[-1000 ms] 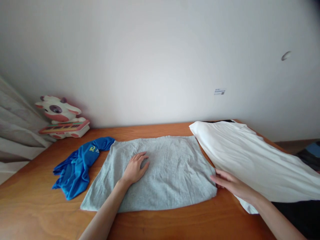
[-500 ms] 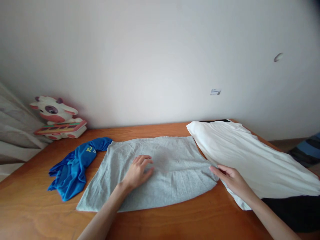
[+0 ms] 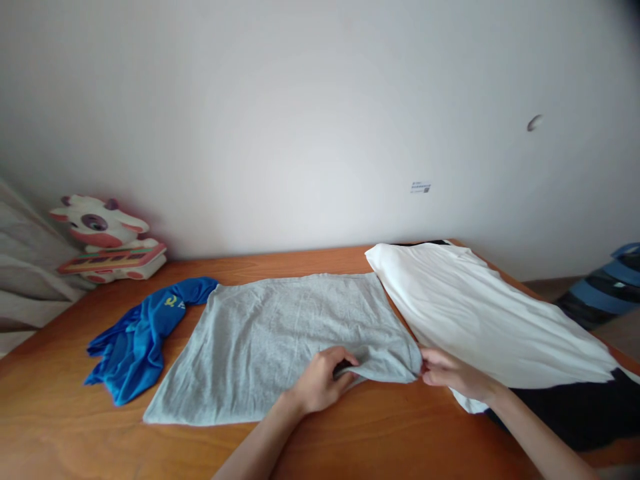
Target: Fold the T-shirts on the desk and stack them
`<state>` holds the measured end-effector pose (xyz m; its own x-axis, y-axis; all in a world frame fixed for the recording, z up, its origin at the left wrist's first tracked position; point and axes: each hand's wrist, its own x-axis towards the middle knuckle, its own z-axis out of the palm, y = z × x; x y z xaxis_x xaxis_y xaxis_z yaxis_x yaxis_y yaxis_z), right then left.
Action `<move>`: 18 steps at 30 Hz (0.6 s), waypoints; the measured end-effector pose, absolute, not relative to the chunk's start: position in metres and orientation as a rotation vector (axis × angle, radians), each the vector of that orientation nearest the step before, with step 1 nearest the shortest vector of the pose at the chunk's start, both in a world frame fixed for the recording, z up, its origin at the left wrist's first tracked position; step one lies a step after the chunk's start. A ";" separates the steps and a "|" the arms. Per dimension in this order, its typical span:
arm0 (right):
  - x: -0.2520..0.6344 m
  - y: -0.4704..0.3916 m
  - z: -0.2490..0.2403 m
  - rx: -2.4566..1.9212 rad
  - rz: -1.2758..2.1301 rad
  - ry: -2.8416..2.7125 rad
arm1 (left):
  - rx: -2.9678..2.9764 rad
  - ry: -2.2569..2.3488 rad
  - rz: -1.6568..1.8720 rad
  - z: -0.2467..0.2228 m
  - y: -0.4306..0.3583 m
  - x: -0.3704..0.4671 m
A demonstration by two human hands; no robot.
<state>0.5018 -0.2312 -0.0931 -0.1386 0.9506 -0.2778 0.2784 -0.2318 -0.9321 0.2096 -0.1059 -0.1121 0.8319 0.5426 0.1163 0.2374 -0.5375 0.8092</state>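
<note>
Brown wooden table (image 3: 390, 440) bearing a light-grey, flat-laid knit garment (image 3: 260, 340), gripped along its near right edge.
The garment spreads ahead of and leftward from the left hand (image 3: 323, 380); even tension between both grips should keep the lifted edge from creasing. Left hand: palm down, half-curled, edge between fingers and thumb. Right hand (image 3: 457, 375): to its right, nearly closed, thumb and fingertips pinching the corner.

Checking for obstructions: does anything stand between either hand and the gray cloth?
Nothing visible does: the left hand grips the gray cloth at its near edge, the right hand at its right corner. The white garment lies alongside.
</note>
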 end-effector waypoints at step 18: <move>0.471 -0.198 -0.084 -1.424 1.032 -1.247 | 1.647 0.574 0.684 -0.118 -0.101 0.205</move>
<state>0.4715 -0.1983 -0.0844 0.1249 0.9921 -0.0088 0.1940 -0.0331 -0.9804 0.2052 -0.1011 -0.1177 0.7054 0.6978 0.1240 0.0012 -0.1762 0.9844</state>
